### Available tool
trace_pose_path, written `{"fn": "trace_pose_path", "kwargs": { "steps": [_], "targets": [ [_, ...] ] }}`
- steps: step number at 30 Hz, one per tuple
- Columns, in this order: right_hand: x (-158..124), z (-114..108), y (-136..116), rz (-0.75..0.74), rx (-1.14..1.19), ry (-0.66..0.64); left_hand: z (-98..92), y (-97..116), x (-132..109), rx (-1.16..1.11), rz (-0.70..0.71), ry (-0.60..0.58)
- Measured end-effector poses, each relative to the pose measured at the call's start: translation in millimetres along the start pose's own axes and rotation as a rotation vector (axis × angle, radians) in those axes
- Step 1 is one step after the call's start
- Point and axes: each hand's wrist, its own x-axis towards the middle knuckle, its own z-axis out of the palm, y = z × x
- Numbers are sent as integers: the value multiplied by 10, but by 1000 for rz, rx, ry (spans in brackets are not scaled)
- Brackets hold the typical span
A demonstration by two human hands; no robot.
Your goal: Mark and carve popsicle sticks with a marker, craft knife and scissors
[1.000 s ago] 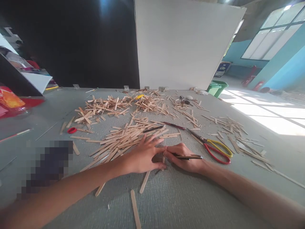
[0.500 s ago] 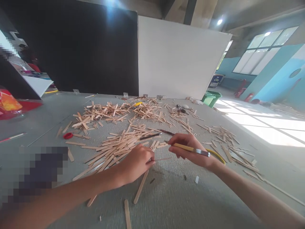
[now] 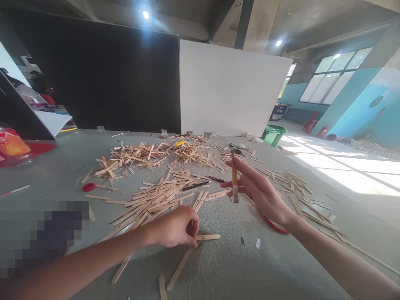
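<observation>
My left hand (image 3: 178,227) is closed in a pinch on the near end of a wooden craft stick (image 3: 214,237), which points right and carries a small dark rectangular mark. Under those fingertips another craft stick (image 3: 179,268) lies slanted on the table. My right hand (image 3: 254,183) is raised to the right of it, gripping a slim yellow utility knife (image 3: 235,177) with a metal end. The knife stands nearly upright between thumb and fingers, some of them spread; its blade is hard to make out. A red band (image 3: 276,226) curves beneath my right wrist.
Beyond my hands lies a pile of craft sticks (image 3: 153,196) with a black pen (image 3: 196,186) on it. More heaps (image 3: 134,156) lie behind, and split pieces (image 3: 293,183) at the right. A red ring (image 3: 88,187) lies left. Black and white boards (image 3: 231,91) stand at the back.
The stick in my left hand has come down closer to me and now shows its broad marked face. My right hand has risen and turned the knife from nearly level to nearly upright.
</observation>
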Motion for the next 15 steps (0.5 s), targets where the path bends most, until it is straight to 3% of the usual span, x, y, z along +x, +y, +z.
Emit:
{"fn": "trace_pose_path", "kwargs": {
  "steps": [5, 11, 15],
  "targets": [
    [3, -4, -63, 85, -68, 205, -75, 145, -52, -62, 63, 32],
    [-93, -69, -304, 73, -284, 188, -95, 488, -370, -415, 90, 143],
    [-235, -66, -543, -44, -478, 167, -53, 624, -591, -544, 153, 200]
  ]
}}
